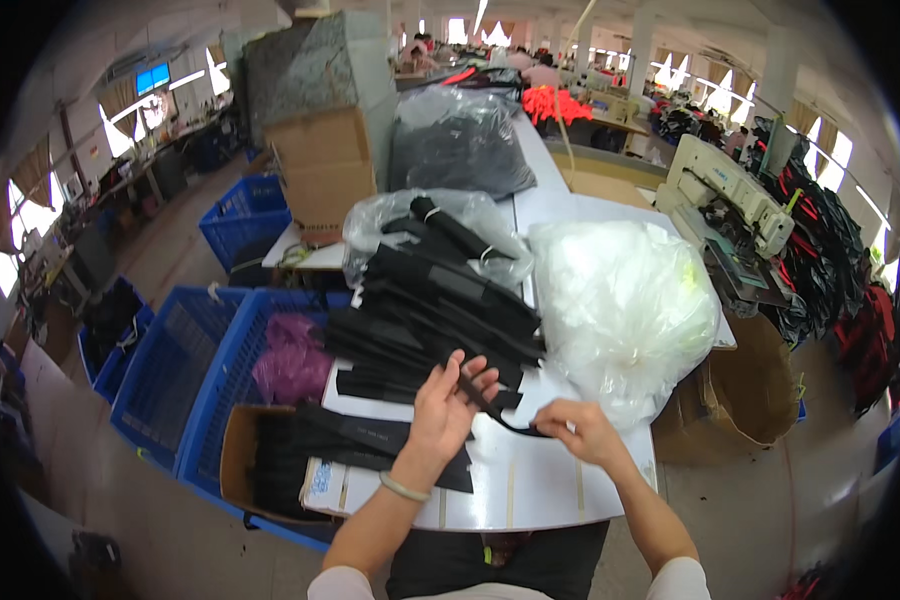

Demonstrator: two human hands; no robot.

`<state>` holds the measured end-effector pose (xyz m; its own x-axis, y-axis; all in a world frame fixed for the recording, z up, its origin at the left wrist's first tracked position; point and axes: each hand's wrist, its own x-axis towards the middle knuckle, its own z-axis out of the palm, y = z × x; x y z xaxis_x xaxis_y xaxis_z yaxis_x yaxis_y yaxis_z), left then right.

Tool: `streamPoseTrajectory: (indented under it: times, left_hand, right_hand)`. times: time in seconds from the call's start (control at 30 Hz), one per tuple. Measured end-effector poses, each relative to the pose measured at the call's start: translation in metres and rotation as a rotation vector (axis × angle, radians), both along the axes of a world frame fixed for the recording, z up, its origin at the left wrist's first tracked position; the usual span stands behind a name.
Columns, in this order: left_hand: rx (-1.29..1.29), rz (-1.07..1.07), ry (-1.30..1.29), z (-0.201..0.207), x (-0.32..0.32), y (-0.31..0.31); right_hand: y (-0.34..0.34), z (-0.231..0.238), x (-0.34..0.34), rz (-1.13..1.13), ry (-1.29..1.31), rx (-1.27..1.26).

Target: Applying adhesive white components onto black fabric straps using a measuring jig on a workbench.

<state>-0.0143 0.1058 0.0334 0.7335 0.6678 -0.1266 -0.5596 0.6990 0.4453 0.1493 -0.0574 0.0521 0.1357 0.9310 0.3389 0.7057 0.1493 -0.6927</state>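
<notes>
A narrow black fabric strip (506, 424) runs between my two hands above the white table (530, 490). My left hand (444, 408), palm turned up and fingers curled, holds one part of it near the black pieces. The strip's other end is pinched between thumb and fingers of my right hand (582, 430). Just beyond my left hand lies a spread pile of flat black fabric pieces (435, 305). More black pieces (370, 437) lie left of my left wrist, reaching from an open cardboard box (238, 455) onto the table.
A large clear plastic bag (620, 310) of pale contents stands right of the pile. Farther back are a bag of dark goods (460, 145) and a brown carton (322, 165). A blue crate (220, 380) with a purple bag (292, 358) borders the left side. A sewing machine (730, 200) stands at right.
</notes>
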Motion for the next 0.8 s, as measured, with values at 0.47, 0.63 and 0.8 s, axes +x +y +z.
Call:
streamPoseTrajectory:
  times: [0.47,0.63,0.8]
  left_hand:
    - [0.489,-0.025,0.012,0.049,0.022,-0.072]
    - [0.584,0.027,0.165,0.050,0.013,-0.077]
    - [0.609,0.080,0.247,0.054,0.016,-0.086]
  right_hand:
    - [-0.035,0.018,-0.028,-0.165,0.845,-0.013]
    - [-0.047,0.019,-0.039,-0.219,0.853,-0.031]
    - [-0.052,0.007,-0.042,-0.254,0.844,0.023]
